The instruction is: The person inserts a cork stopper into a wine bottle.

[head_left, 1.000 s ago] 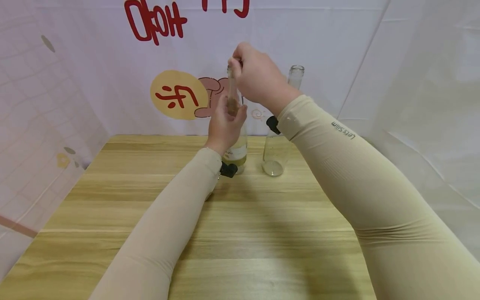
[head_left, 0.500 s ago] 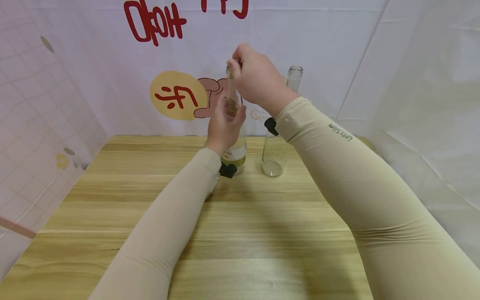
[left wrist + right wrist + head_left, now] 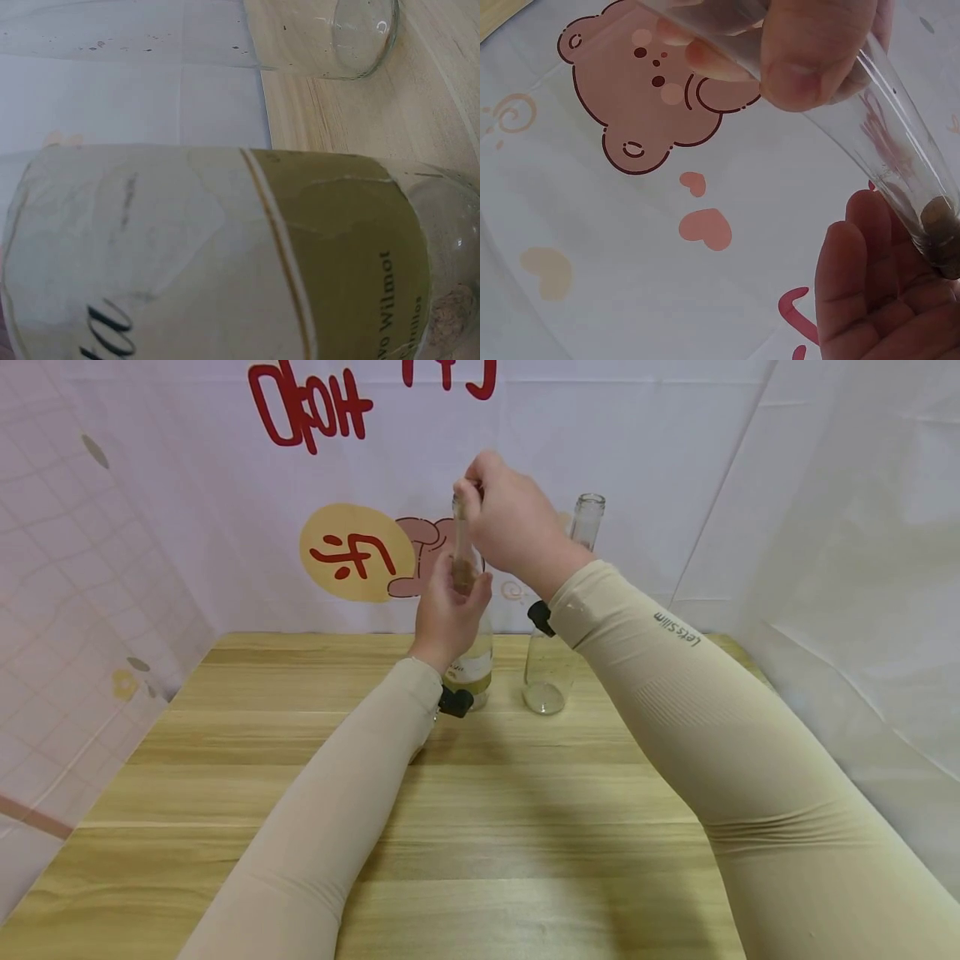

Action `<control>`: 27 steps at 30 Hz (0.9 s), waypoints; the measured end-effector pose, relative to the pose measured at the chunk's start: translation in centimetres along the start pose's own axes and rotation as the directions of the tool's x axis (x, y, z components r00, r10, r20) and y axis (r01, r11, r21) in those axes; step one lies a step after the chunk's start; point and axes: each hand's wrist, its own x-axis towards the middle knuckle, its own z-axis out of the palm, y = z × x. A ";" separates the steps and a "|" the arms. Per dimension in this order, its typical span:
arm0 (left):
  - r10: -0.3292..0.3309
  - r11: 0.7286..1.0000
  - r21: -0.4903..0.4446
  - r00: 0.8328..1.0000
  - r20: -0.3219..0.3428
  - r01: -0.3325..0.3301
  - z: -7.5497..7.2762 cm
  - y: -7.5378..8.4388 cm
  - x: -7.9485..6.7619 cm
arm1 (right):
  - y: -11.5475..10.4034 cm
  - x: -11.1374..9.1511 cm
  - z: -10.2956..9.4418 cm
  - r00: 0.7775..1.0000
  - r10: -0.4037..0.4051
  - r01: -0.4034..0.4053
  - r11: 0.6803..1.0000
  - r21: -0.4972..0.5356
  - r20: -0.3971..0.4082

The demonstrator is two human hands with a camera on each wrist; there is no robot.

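A clear glass wine bottle (image 3: 474, 670) stands on the table, with a white and olive label (image 3: 352, 247). My left hand (image 3: 448, 620) grips it round the upper part below the neck. At the bottle's mouth, my right hand (image 3: 513, 518) pinches a cork (image 3: 938, 216) that sits in the end of the neck. The right fingers are bent in the right wrist view; the thumb is out of sight there. A brown lump (image 3: 452, 316) shows through the glass at the bottle's base, its kind unclear.
Just right of the held bottle stands a second clear bottle (image 3: 545, 681) with an uncovered mouth, partly behind my right forearm. The wooden table (image 3: 480, 860) ends at a white printed cloth (image 3: 637, 443) at the back. Pale cloth also hangs at both sides.
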 end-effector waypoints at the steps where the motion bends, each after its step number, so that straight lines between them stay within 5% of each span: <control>1: 0.002 1.000 0.001 1.000 0.000 -0.002 0.0 0.0 0.0 | 0.0 0.0 0.0 1.000 -0.001 0.001 1.000 0.006 -0.003; 27: -0.020 1.000 -0.003 1.000 0.008 0.020 0.1 0.0 0.0 | 0.3 -0.1 0.5 0.999 -0.022 0.023 0.999 0.033 -0.026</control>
